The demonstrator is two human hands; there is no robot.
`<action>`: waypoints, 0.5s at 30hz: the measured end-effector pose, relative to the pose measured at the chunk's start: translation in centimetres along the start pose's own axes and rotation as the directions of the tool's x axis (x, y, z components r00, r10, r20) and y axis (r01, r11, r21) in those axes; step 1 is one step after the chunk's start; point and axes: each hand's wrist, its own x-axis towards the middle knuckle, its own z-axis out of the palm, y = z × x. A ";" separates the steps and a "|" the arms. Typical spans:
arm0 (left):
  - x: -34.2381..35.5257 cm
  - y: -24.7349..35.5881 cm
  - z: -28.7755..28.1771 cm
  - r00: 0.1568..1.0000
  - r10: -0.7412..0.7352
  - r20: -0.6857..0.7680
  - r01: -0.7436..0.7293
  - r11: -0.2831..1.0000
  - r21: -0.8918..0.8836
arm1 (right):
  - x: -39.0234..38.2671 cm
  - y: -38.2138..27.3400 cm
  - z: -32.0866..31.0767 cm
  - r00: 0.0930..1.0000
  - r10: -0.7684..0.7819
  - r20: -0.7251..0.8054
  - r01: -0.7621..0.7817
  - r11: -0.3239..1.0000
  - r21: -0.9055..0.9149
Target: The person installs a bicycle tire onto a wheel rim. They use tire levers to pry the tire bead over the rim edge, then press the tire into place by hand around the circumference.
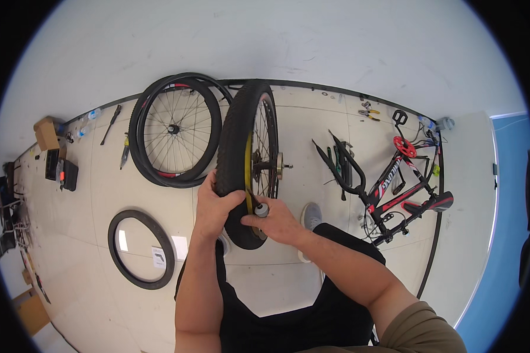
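A bicycle wheel (264, 159) with a black knobbly tyre (237, 135) stands upright in front of my legs. A yellow band (248, 167) shows along the edge between tyre and rim. My left hand (215, 203) is closed round the tyre's lower left side, its thumb pressing on the sidewall. In my right hand (277, 222) is a screwdriver (261, 209), the light grey end of its handle facing up. Its thin shaft points at the tyre's edge beside the yellow band; the tip is hidden. The axle (285, 166) sticks out on the right.
Another wheel (174, 129) with loose tyres leans at the wall on the left. A bare tyre (141, 282) lies on the floor near left. A black and red bicycle frame (394, 182) lies on the right, with pliers (370, 113) beyond. A toolbox (69, 175) sits far left.
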 end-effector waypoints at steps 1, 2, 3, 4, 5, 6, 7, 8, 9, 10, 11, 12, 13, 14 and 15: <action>0.1 0.2 0.1 1.000 -0.017 -0.007 0.018 1.000 0.014 | 0.5 0.4 0.0 0.999 -0.034 -0.037 0.033 0.998 -0.048; 0.2 0.4 0.2 0.999 -0.035 -0.015 0.035 0.999 0.029 | 0.8 0.7 -0.2 0.995 -0.070 -0.073 0.063 0.993 -0.097; 0.2 0.5 0.3 0.998 -0.052 -0.023 0.053 0.998 0.044 | 1.0 1.1 -0.7 0.997 -0.007 -0.071 0.003 0.998 -0.056; 0.2 0.5 0.2 0.999 -0.052 -0.006 0.052 0.998 0.044 | 1.3 0.9 -1.5 0.996 0.056 -0.063 -0.057 0.998 -0.015; 0.0 0.4 0.2 0.999 -0.054 0.009 0.053 0.998 0.045 | 1.6 0.4 -2.3 0.991 0.120 -0.052 -0.118 0.993 0.026; -0.2 0.4 0.2 0.998 -0.056 0.025 0.054 0.997 0.046 | 1.8 -0.3 -3.2 0.981 0.144 -0.128 -0.136 0.988 0.070; -0.3 0.4 0.2 0.996 -0.072 0.051 0.069 0.996 0.065 | 1.9 -1.3 -4.2 0.964 0.174 -0.203 -0.152 0.981 0.117; -0.6 0.4 0.4 0.993 -0.090 0.079 0.083 0.993 0.085 | 2.0 -1.9 -5.0 0.938 0.207 -0.278 -0.165 0.972 0.167; -0.8 0.6 0.5 0.988 -0.109 0.107 0.097 0.990 0.106 | 2.2 -2.0 -5.4 0.943 0.228 -0.243 -0.132 0.925 0.356; -1.0 0.8 0.8 0.973 -0.160 0.164 0.140 0.982 0.129 | 2.3 -1.9 -5.4 0.944 0.219 -0.246 -0.092 0.893 0.440; -1.2 1.1 1.0 0.953 -0.211 0.218 0.180 0.971 0.155 | 2.6 -1.7 -5.2 0.945 0.209 -0.251 -0.051 0.854 0.518; -1.3 1.4 1.3 0.927 -0.262 0.270 0.218 0.959 0.184 | 2.7 -1.5 -5.0 0.946 0.199 -0.258 -0.008 0.806 0.592; -1.4 1.5 1.3 0.894 -0.293 0.340 0.220 0.946 0.239 | 2.7 -1.5 -4.9 0.950 0.211 -0.231 -0.035 0.804 0.593; -1.3 1.6 1.2 0.854 -0.326 0.405 0.216 0.932 0.292 | 2.8 -1.3 -5.0 0.957 0.202 -0.209 -0.041 0.805 0.592; -1.3 1.6 1.3 0.809 -0.359 0.467 0.208 0.916 0.344 | 2.9 -0.8 -5.1 0.963 0.193 -0.187 -0.047 0.806 0.590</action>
